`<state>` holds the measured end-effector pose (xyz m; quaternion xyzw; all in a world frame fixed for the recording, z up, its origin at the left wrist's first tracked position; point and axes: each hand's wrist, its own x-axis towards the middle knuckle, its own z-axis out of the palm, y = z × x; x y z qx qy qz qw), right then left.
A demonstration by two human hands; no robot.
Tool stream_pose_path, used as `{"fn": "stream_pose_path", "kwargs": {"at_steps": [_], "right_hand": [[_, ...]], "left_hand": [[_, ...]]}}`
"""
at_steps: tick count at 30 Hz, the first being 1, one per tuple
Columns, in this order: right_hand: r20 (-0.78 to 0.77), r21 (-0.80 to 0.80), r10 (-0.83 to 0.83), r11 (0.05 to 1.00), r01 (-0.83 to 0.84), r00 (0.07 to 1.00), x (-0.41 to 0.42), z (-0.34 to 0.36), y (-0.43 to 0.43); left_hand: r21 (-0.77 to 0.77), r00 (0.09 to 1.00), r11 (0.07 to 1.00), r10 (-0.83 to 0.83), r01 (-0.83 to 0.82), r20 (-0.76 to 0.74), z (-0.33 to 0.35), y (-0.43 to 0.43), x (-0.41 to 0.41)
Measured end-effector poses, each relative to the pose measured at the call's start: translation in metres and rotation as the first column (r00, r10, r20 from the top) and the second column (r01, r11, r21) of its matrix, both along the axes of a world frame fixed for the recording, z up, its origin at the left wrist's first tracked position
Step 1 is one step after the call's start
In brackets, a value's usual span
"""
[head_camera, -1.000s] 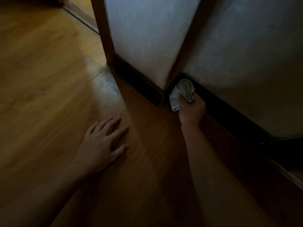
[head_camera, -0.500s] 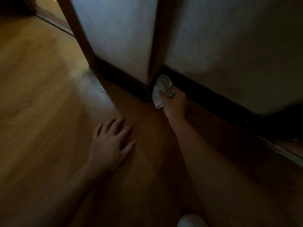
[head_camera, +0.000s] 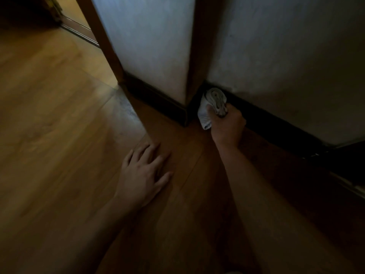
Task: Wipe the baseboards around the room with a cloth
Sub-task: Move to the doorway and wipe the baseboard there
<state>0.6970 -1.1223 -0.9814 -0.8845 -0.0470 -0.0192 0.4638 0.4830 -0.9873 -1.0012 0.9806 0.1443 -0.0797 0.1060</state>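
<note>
A dark baseboard [head_camera: 276, 120] runs along the foot of the white wall on the right and meets a protruding wall corner, whose own baseboard [head_camera: 158, 99] continues to the left. My right hand [head_camera: 227, 128] grips a bunched white cloth [head_camera: 214, 101] and presses it against the baseboard right beside that corner. My left hand [head_camera: 144, 175] lies flat on the wooden floor with its fingers spread and holds nothing.
A brown wooden post [head_camera: 102, 40] stands at the left end of the corner wall, with a doorway and floor rail [head_camera: 79, 32] behind it. Wooden floor [head_camera: 49, 135] stretches out to the left. A dark object [head_camera: 347, 161] sits low at the right edge.
The view has shifted, while the cloth stays pressed at the corner of the baseboard. My left hand remains flat on the floor.
</note>
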Motion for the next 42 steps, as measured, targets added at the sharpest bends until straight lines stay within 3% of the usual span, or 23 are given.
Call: {"fn": "stream_pose_path", "kwargs": {"at_steps": [6, 11, 16, 22, 27, 35, 42], "right_hand": [[0.122, -0.142, -0.141, 0.977, 0.158, 0.982, -0.005, -0.009, -0.013], [0.105, -0.157, -0.084, 0.983, 0.1, 0.991, -0.002, -0.004, -0.002], [0.139, -0.174, -0.16, 0.967, 0.184, 0.977, -0.007, -0.008, -0.022], [0.109, -0.191, -0.098, 0.974, 0.117, 0.989, -0.005, -0.002, -0.014], [0.136, -0.242, -0.184, 0.947, 0.213, 0.974, -0.008, -0.006, -0.043], [0.054, -0.237, -0.147, 0.959, 0.156, 0.988, -0.008, 0.0, -0.026], [0.077, -0.261, -0.222, 0.937, 0.234, 0.972, -0.009, -0.002, -0.057]], "left_hand": [[-0.024, 1.0, 1.0, 0.006, -0.006, 0.012, 0.001, -0.002, -0.001], [-0.021, 1.0, 1.0, 0.022, -0.022, -0.001, 0.0, -0.003, -0.001], [-0.018, 1.0, 1.0, 0.025, -0.025, 0.012, -0.002, -0.005, 0.0], [-0.032, 0.999, 0.999, 0.024, -0.023, 0.028, -0.001, -0.004, 0.0], [-0.033, 0.999, 0.999, 0.028, -0.027, 0.018, 0.0, -0.006, 0.001], [-0.026, 1.0, 1.0, 0.017, -0.017, -0.004, 0.002, -0.002, 0.002], [-0.019, 1.0, 1.0, -0.009, 0.008, -0.018, 0.009, -0.008, 0.004]]}}
